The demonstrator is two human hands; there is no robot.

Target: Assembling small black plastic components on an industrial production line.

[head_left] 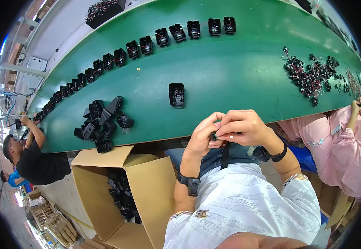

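Over the table's near edge, both my hands meet at a small black part [213, 135] with a bit of green on it. My left hand [201, 139] pinches it from the left, fingers closed. From the other side my right hand [247, 126] closes its thumb and fingertips at the same part. A short red wire with a white end [231, 136] shows by the right fingers; finer detail is too small to tell. Beyond my hands, apart from them, a single black open housing [176, 95] lies on the green table [230, 74].
A curved row of black housings [146, 45] runs along the far side. Left of centre lies a heap of housings [101, 120], above an open cardboard box [149, 195] holding more. Small wired parts [309, 74] are piled right. Co-workers sit left [39, 162] and right [338, 145].
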